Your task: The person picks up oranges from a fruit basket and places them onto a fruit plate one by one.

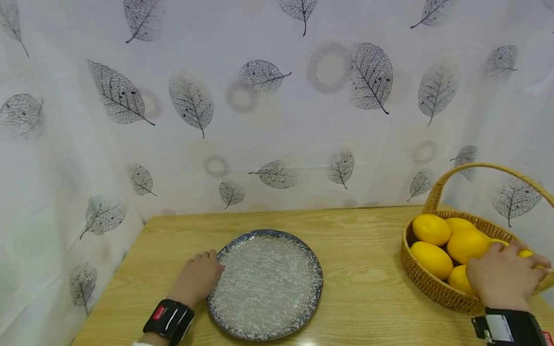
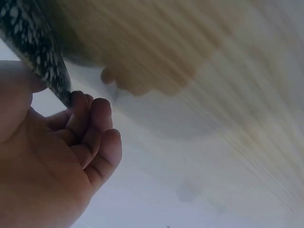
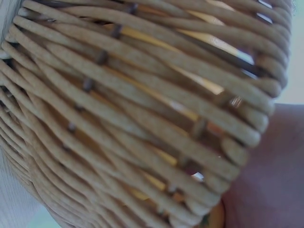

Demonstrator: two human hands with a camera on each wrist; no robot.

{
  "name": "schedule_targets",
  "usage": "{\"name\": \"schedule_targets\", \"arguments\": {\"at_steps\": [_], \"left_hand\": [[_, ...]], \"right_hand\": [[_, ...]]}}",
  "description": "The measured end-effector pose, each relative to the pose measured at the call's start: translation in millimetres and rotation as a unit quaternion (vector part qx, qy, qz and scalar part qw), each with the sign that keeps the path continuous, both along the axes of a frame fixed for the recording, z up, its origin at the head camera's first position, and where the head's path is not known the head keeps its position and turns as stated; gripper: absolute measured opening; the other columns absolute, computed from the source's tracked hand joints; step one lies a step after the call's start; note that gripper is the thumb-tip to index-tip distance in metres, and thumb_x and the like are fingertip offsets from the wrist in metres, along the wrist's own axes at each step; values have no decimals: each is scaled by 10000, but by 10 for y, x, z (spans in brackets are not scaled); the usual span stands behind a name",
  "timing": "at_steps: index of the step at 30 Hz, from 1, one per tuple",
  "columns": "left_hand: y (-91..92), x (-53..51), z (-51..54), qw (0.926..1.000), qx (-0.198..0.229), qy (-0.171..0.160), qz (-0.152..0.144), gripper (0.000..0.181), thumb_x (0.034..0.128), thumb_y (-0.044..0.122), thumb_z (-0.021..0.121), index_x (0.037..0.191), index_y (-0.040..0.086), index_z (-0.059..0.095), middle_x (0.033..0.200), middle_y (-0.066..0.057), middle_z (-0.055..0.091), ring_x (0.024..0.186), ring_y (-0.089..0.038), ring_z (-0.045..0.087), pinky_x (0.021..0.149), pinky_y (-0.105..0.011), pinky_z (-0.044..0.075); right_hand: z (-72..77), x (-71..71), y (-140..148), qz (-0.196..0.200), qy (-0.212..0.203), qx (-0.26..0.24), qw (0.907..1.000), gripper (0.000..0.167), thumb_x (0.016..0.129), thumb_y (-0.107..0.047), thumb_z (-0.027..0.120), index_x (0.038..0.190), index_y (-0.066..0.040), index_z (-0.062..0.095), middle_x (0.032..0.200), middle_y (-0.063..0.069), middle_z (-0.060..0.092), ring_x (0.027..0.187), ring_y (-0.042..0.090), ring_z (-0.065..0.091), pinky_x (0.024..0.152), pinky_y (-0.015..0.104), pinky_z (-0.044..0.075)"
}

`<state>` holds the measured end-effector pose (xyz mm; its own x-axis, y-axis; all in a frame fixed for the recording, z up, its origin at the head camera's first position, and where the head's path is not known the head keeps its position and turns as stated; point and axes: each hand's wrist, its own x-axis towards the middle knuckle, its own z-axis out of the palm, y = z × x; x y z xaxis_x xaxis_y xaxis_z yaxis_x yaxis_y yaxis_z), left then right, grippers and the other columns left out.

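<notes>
At the left side of a round grey speckled plate (image 1: 266,286), my left hand (image 1: 195,279) pinches the dark rim. The left wrist view shows the plate's rim (image 2: 40,45) between the thumb and curled fingers of this left hand (image 2: 52,156). Over the right part of a wicker basket (image 1: 438,292), my right hand (image 1: 503,276) lies with spread fingers on yellow lemons (image 1: 469,245); its underside is hidden. In the right wrist view the woven basket side (image 3: 128,109) covers most of the picture, with part of the right hand (image 3: 266,171) behind it.
The wooden table (image 1: 358,294) carries the plate left of centre and the basket at the right. An arched handle (image 1: 553,200) rises over the basket. Behind the table hangs a white curtain (image 1: 275,136) with a leaf pattern.
</notes>
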<state>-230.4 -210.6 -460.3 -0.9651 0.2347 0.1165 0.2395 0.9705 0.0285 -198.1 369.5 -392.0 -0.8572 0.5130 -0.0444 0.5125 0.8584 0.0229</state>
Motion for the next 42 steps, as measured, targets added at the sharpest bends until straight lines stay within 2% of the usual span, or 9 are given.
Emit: {"name": "schedule_targets", "arguments": {"at_steps": [9,18,21,24,29,33,36,42], "left_hand": [[382,77,-34,9990,-59,348,-259,320,1006,271,632,1010,-46,593,903,-182,655,857,-326,665,763,-464,556],[759,263,-64,9992,-92,344,-163,366,975,297,679,1022,-62,629,896,-172,671,817,-292,669,722,-421,555],[857,290,-57,9998,27,177,-121,381,973,301,679,1040,-71,631,909,-178,677,826,-302,671,733,-428,550],[927,273,-48,9997,222,-79,-74,358,986,291,656,1032,-64,634,888,-175,686,805,-316,678,720,-433,543],[948,195,70,9990,297,-338,-67,201,996,159,572,949,-21,652,745,-131,673,685,-300,665,677,-436,515],[924,173,188,9959,434,-790,-41,241,976,114,549,1090,-58,673,838,-156,725,780,-317,695,804,-506,518],[913,173,216,9932,627,-978,-40,248,977,116,551,1092,-67,671,860,-165,729,793,-326,694,821,-525,513],[900,172,228,9912,840,-1020,-4,202,980,115,548,1006,-42,673,802,-136,705,735,-299,666,781,-505,504]], "right_hand": [[11,-44,17,82,73,104,9999,709,992,-270,408,1365,309,239,1364,591,122,1209,841,211,1050,799,256],[-34,-13,-52,-15,33,129,9999,719,995,-289,461,1370,287,248,1380,566,139,1228,827,224,1078,782,254],[-31,13,-60,-11,-18,129,9999,723,999,-296,467,1364,288,248,1375,570,152,1223,829,229,1078,784,257],[-17,39,-54,-95,-123,121,9998,733,1007,-305,471,1366,291,238,1372,577,144,1226,829,228,1086,779,254],[-15,36,-43,-235,-104,82,9996,758,1011,-317,491,1376,292,224,1382,579,113,1239,827,218,1094,771,249],[-35,0,-45,-291,54,-38,9996,771,1003,-310,518,1392,292,236,1396,577,113,1245,836,201,1091,782,257],[-36,-32,-37,-390,222,-263,9986,748,994,-274,506,1389,303,242,1405,583,114,1258,844,176,1091,791,253],[26,-49,-53,-648,649,-633,9938,601,947,-196,444,1302,284,371,1390,599,172,1274,839,179,1080,805,247]]}}
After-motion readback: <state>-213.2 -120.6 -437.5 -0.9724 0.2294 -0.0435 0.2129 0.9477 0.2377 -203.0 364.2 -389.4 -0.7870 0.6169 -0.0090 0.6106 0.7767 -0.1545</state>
